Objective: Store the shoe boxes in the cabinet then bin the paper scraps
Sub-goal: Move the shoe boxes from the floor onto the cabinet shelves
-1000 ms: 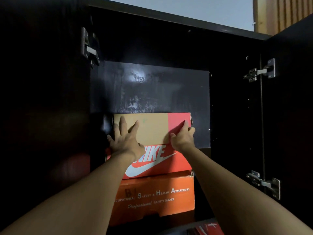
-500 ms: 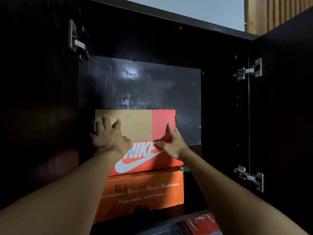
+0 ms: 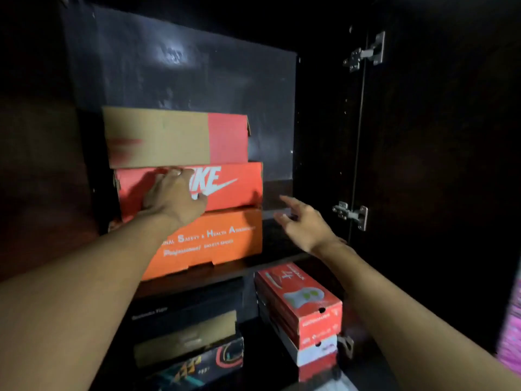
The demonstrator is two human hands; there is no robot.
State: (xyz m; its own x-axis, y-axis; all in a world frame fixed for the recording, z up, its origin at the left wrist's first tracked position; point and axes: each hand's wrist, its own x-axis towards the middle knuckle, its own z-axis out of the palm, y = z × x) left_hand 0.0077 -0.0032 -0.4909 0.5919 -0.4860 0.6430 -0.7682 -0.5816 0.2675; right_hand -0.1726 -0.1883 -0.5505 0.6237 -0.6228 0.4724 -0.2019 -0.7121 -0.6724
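Head view: the left hand (image 3: 174, 197) presses relaxed fingers, gripping nothing, against the red swoosh-printed cardboard shoe box (image 3: 231, 187), which sits mid-stack on the dark cabinet shelf (image 3: 279, 249). The right hand (image 3: 303, 221), spread and empty, hovers at the stack's four o'clock. Storing looks nearly done. The next move is probably to nudge the stack square, then fetch the paper scraps.

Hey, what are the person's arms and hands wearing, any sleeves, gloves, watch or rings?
Nothing worn shows. Both forearms are bare to the picture's edge, without sleeves. The left hand and right hand have no gloves, and neither wrist carries a watch or band. The fingers are too blurred to judge rings.
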